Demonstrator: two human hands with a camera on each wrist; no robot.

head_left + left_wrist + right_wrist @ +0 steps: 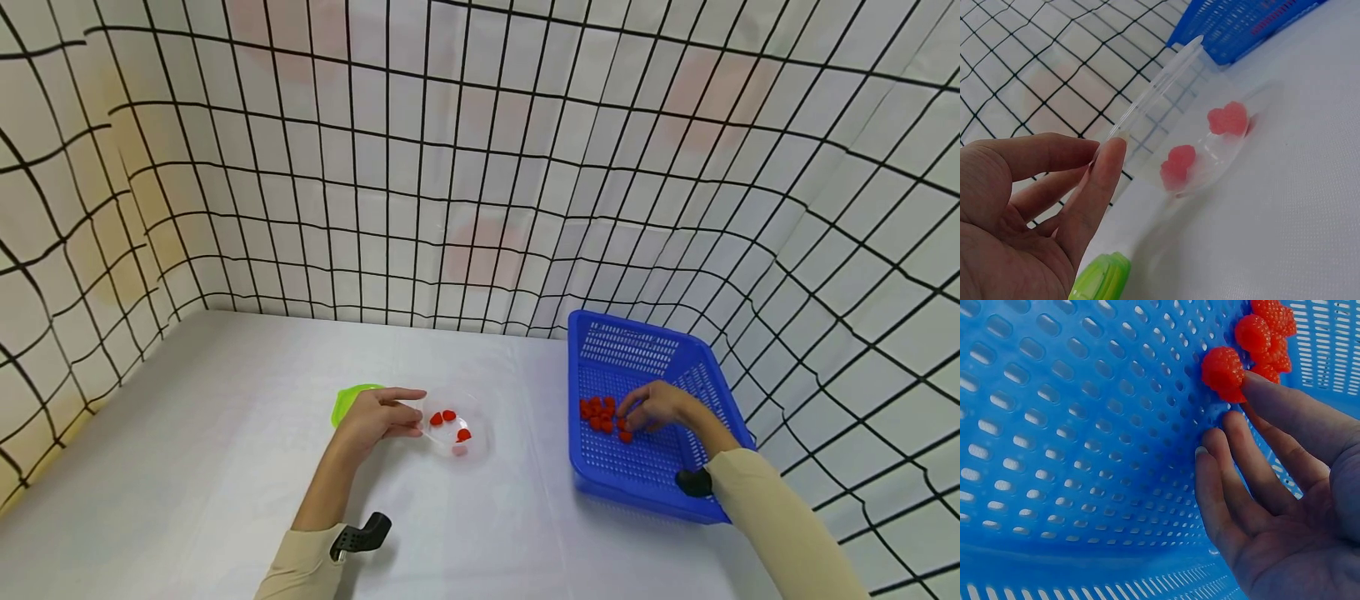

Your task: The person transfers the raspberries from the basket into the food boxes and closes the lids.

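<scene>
My left hand (375, 421) pinches the rim of a clear plastic bowl (1154, 106) between thumb and fingers, at the bowl's left side. Inside the bowl lie a few red raspberries (464, 435), seen through its wall in the left wrist view. Over to the right, my right hand (654, 406) reaches down into a blue slotted basket (645, 479). Its thumb and index finger pinch a raspberry (1222, 370) low in the basket, while the other fingers are loosely bent. Several more raspberries (1269, 337) lie in a cluster just beyond it.
A lime-green plastic item (347, 403) lies on the white table (480, 533), partly behind my left hand. Black wire grid (450, 200) backed by white sheeting encloses the back and sides. The basket stands close to the grid at the right.
</scene>
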